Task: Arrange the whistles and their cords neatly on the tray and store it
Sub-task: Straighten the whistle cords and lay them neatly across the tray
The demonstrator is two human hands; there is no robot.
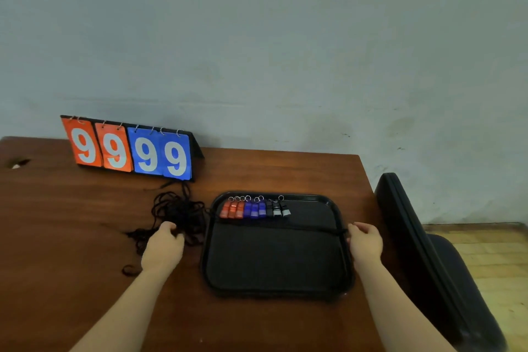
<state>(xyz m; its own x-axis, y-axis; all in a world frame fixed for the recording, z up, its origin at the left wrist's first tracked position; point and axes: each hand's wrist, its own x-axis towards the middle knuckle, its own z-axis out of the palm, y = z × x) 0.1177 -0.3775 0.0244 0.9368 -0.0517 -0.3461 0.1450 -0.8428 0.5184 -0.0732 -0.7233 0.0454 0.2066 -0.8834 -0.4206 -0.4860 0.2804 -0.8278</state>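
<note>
A black tray (275, 288) lies on the brown table. Along its far edge several whistles (254, 208) stand in a row: red at the left, blue in the middle, black and silver at the right. One black cord (285, 226) is stretched straight across the tray, just in front of the whistles. My right hand (365, 240) pinches the cord's end at the tray's right rim. A tangled heap of black cords (177, 208) lies on the table to the left of the tray. My left hand (164, 246) rests on that heap, fingers curled into the cords.
A flip scoreboard (130, 148) reading 9999, orange and blue, stands at the back left against the grey wall. A black chair (437, 263) stands close to the table's right edge. A small hole (18, 163) marks the table at far left.
</note>
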